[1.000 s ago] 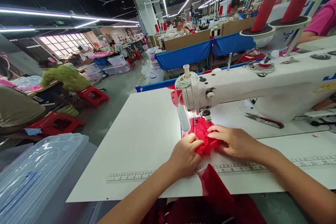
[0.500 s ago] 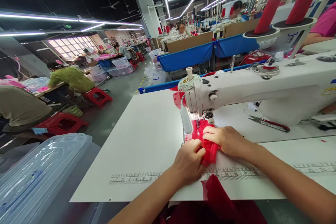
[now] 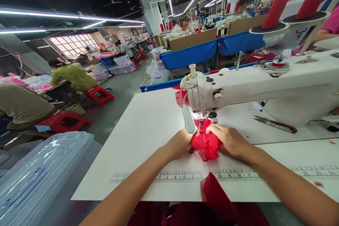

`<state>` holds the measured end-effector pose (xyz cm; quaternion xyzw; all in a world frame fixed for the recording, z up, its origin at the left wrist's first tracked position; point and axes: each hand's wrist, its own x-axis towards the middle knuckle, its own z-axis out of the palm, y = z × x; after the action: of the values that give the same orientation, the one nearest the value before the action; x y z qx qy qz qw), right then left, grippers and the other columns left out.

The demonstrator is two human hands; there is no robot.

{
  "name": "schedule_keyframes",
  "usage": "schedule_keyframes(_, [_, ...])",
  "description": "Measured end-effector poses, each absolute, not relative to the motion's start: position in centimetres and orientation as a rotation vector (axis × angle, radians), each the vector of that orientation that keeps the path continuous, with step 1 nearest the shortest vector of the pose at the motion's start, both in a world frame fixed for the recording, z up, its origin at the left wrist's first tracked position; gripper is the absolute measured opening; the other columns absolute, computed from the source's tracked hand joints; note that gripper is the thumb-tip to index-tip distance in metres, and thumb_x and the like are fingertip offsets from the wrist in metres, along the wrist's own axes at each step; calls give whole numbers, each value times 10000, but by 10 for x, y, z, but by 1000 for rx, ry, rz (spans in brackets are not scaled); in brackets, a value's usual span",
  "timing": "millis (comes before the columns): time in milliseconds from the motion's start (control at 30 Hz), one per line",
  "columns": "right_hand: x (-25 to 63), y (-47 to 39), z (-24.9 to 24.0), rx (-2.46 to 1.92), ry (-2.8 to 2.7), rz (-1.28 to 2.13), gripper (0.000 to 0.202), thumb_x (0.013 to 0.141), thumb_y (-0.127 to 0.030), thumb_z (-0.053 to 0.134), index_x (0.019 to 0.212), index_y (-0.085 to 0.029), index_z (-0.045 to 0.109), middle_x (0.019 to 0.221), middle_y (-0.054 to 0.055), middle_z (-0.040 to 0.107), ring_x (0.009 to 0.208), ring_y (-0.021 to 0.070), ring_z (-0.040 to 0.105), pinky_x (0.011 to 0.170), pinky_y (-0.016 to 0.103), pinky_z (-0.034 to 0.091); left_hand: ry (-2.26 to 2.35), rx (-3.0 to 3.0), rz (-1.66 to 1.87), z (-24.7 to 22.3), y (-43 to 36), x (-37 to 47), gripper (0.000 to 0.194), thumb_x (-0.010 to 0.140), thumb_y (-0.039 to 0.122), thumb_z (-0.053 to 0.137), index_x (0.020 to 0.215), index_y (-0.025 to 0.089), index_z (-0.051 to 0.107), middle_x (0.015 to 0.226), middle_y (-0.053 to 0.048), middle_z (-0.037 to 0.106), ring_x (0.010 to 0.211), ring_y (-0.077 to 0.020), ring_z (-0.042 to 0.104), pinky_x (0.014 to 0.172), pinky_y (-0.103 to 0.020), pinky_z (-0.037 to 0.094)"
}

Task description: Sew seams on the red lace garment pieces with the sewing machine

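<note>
Bunched red sheer fabric (image 3: 208, 144) lies under the needle area of a white sewing machine (image 3: 238, 84). My left hand (image 3: 180, 143) is at the fabric's left edge, close below the machine's lamp, its fingers closed on the cloth and partly hidden. On the right side, my right hand (image 3: 229, 139) grips the gathered folds beside the presser foot (image 3: 200, 123). More red fabric (image 3: 215, 192) hangs over the table's front edge towards my lap. Another red piece (image 3: 180, 97) shows behind the machine head.
Thread snips (image 3: 275, 124) lie right of the machine head. A printed ruler scale (image 3: 185, 177) runs along the white table (image 3: 119, 148). Red thread cones (image 3: 278, 9) stand at upper right. A lidded clear plastic box (image 3: 53, 162) is at left. Co-workers sit further back.
My left hand has moved up and left, from the front of the fabric to beside the needle area. My right hand has shifted slightly, and the fabric between them now spreads wider.
</note>
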<state>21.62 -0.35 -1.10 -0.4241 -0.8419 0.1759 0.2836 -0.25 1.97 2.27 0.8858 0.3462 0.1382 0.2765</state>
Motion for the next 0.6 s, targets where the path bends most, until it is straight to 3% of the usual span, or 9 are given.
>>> schedule_keyframes(67, [216, -2, -12, -1165, -2159, 528, 224, 754, -131, 436, 945, -203, 528, 916, 52, 599, 722, 180, 551, 617, 264, 401, 936, 2261, 391, 24, 28, 0, 153, 818, 69, 365, 842, 188, 459, 625, 26, 540, 555, -124, 547, 556, -227, 455])
schedule_keyframes(167, [216, 1, -14, -1186, -1984, 621, 205, 770, -167, 397, 935, -212, 509, 894, 54, 617, 787, 200, 593, 651, 280, 443, 899, 2135, 454, 24, 40, 7, 184, 904, 195, 337, 748, 181, 434, 639, 7, 521, 551, -110, 511, 555, -224, 445])
schedule_keyframes(333, [218, 3, -15, -1153, -1814, 935, 249, 773, -224, 350, 994, -216, 466, 486, -60, 538, 428, 154, 526, 444, 242, 423, 796, 2045, 511, 31, 58, 15, 188, 813, 248, 521, 672, 179, 418, 648, -1, 475, 647, -126, 447, 605, -238, 430])
schedule_keyframes(600, [218, 7, -14, -1152, -1513, 1013, 331, 685, -278, 393, 983, -187, 505, 557, -10, 630, 477, 168, 617, 487, 252, 505, 713, 1999, 374, 35, 68, 10, 319, 764, 273, 588, 575, 180, 348, 614, 23, 368, 593, -106, 333, 529, -247, 312])
